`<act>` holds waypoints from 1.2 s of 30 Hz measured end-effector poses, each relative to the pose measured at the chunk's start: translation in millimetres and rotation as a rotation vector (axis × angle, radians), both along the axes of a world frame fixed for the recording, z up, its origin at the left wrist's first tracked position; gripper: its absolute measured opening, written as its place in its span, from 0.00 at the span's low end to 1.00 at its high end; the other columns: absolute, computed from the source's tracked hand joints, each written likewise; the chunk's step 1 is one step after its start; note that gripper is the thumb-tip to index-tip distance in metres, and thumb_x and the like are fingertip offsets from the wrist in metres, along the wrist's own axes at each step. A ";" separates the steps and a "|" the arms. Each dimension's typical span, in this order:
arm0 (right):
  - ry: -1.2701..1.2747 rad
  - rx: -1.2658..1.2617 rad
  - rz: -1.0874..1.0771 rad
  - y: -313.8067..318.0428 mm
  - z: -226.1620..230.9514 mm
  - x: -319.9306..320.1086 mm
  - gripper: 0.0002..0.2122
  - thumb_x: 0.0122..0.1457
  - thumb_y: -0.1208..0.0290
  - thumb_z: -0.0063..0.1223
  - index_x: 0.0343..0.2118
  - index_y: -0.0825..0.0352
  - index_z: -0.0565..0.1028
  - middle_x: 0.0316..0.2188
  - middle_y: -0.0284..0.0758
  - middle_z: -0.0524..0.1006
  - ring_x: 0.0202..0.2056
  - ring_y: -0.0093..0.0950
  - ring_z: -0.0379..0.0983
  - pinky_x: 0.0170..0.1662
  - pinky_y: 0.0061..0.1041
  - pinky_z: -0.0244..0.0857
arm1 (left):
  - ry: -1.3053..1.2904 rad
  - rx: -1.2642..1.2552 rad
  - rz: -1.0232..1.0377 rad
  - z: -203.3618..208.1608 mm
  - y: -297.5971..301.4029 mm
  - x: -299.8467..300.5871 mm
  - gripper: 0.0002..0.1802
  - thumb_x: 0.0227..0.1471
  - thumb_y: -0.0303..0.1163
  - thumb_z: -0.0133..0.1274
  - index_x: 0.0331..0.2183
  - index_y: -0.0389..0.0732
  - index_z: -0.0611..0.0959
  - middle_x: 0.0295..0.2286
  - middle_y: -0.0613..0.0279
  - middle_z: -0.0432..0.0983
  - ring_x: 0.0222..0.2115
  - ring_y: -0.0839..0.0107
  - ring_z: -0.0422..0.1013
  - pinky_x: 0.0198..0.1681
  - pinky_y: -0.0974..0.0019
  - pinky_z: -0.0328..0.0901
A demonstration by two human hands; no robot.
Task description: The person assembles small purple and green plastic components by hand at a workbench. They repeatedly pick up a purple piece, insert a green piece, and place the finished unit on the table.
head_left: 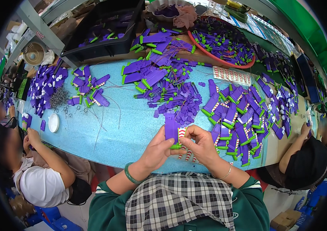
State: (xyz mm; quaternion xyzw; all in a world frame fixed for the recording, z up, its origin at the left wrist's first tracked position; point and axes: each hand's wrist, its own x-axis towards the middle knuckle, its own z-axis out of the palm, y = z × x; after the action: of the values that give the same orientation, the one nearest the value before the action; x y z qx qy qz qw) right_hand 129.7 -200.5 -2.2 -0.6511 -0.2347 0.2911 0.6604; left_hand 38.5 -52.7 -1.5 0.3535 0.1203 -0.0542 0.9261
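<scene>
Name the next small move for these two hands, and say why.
Probably the right hand should press the red-and-white chevron sticker flat: it is at the sticker's edge, the left hand holds the flat purple plastic piece with a green end, and similar pieces heaped to the right bear such stickers.

No readable text; chevron labels on purple pieces, sheet.

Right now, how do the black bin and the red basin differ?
The black bin is angular; the red basin has a rounded rim. Inside the bin, parts lie scattered with bare black between them, while the basin is thickly heaped. Both hold purple-and-green parts.
</scene>
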 end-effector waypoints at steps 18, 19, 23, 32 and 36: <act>-0.364 -0.038 -0.105 1.8 -2.8 -3.4 0.07 0.48 0.76 0.61 0.23 0.68 0.72 0.21 0.32 0.73 0.25 0.24 0.68 0.30 0.24 0.62 | -0.073 0.222 -0.017 -3.8 -3.9 -1.1 0.25 0.53 0.17 0.40 0.53 0.40 0.61 0.44 0.57 0.67 0.47 0.66 0.68 0.45 0.58 0.72; -0.365 -0.033 -0.111 1.8 -2.9 -3.5 0.07 0.48 0.75 0.61 0.22 0.68 0.72 0.20 0.32 0.73 0.25 0.24 0.68 0.29 0.24 0.62 | -0.071 0.327 -0.019 -2.0 -4.7 -0.5 0.23 0.53 0.17 0.41 0.51 0.39 0.62 0.43 0.58 0.67 0.46 0.67 0.69 0.45 0.59 0.73; -0.485 -0.020 -0.141 0.3 -0.9 -2.0 0.07 0.47 0.76 0.62 0.19 0.67 0.72 0.18 0.32 0.73 0.23 0.25 0.67 0.28 0.24 0.61 | -0.070 0.337 -0.037 2.0 -7.4 0.0 0.16 0.57 0.23 0.45 0.48 0.38 0.65 0.42 0.61 0.67 0.43 0.72 0.69 0.42 0.62 0.73; -0.803 0.069 -0.224 -0.2 6.9 -1.8 0.08 0.43 0.79 0.64 0.17 0.65 0.72 0.16 0.32 0.72 0.18 0.27 0.65 0.22 0.25 0.57 | -0.175 0.440 -0.035 1.8 -11.1 -4.0 0.13 0.58 0.27 0.47 0.45 0.37 0.68 0.40 0.63 0.68 0.43 0.75 0.68 0.42 0.68 0.71; -0.979 0.124 -0.251 0.6 7.4 -1.4 0.10 0.41 0.80 0.64 0.16 0.65 0.71 0.15 0.31 0.71 0.17 0.28 0.64 0.21 0.25 0.55 | -0.278 0.665 -0.032 -5.4 -8.3 -6.4 0.13 0.58 0.27 0.47 0.45 0.36 0.70 0.38 0.62 0.70 0.43 0.76 0.67 0.42 0.69 0.68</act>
State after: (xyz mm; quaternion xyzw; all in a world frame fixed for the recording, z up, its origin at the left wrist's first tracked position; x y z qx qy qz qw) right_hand 128.3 -199.9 5.2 -0.6941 -0.4535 -0.1441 0.5402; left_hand 32.1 -61.0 -7.0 0.6412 -0.0015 0.0221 0.7670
